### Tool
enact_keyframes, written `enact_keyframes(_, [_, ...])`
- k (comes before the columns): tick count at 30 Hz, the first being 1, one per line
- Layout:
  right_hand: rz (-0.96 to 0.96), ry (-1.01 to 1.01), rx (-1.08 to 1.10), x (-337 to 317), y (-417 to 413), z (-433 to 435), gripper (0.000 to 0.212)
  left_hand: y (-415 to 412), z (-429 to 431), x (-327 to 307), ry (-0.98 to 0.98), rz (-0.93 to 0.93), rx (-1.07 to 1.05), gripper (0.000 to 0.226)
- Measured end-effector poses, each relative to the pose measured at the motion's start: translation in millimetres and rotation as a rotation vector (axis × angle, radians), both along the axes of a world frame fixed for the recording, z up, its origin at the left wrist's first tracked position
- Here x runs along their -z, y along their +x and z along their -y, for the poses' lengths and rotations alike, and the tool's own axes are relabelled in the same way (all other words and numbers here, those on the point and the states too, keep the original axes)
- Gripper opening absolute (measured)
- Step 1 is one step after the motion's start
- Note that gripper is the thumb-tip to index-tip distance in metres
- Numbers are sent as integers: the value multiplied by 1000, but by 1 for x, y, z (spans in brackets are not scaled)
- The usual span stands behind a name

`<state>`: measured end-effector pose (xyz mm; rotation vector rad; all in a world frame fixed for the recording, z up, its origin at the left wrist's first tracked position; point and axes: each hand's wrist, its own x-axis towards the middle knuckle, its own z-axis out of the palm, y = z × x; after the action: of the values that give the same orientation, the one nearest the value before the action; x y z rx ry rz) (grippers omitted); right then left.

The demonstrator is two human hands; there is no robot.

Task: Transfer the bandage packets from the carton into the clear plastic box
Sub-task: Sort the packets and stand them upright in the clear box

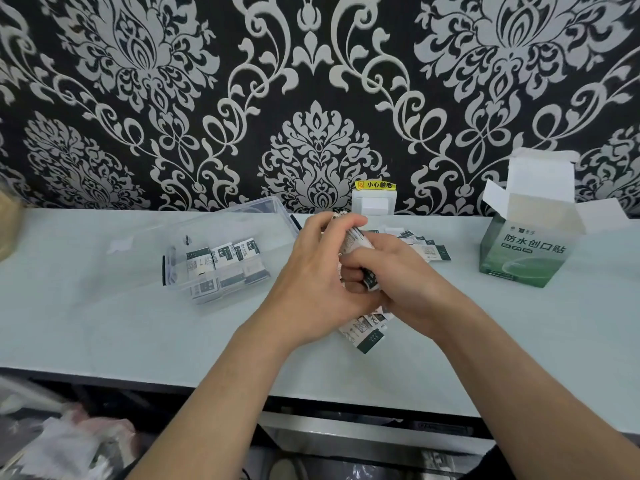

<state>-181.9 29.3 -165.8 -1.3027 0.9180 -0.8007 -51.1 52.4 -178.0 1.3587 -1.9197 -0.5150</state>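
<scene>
At the near edge of the pale counter [104, 323], a few loose white-and-dark-green paper bandage packets [367, 336] lie beneath the wrists. Just beyond them, the left hand [311, 282] and right hand [405, 271] close their grip on a thick stack of packets [358, 242], fingers curled round it from both sides. The stack looks unevenly squared, so a slackened grip on the way across could spill packets onto the counter or over its front edge. To the left stands the clear rectangular plastic box [180, 282], open and already partly filled; a hasty drop may snag on the packets inside [221, 261]. Behind the hands, more fanned packets [429, 247] wait. Farther right, the green-and-white cardboard carton [526, 251] stands with its flaps open.
</scene>
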Motion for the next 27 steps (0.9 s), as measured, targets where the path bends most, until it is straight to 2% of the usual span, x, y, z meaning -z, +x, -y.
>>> enact_keyframes(3, [-53, 15, -7, -1, -4, 2, 24, 9, -1, -8, 118, -61, 38, 80])
enact_keyframes(7, [-95, 36, -149, -2, -15, 5, 37, 30, -1, -15, 235, -321, 184, 42])
enact_keyframes(11, [-111, 42, -331, -9, -16, -1, 30, 23, -7, -21, 259, -479, 185, 19])
enact_keyframes(14, [-121, 41, -331, -11, -11, -4, 30, 4, -7, -15, 191, -467, 22, 17])
enact_keyframes(16, [-95, 46, -308, -12, -12, -4, 14, 0, -1, -9, 131, -495, -96, 24])
enact_keyframes(20, [55, 178, -64, -8, -6, -2, 19, 4, 7, -6, 18, -501, -278, 29])
enact_keyframes(23, [41, 198, 100, -2, 6, -2, 22, -3, 7, -4, -12, -435, -348, 33])
enact_keyframes(27, [38, 191, 162, -2, 11, -2, 16, -5, 8, -6, -70, -383, -374, 35])
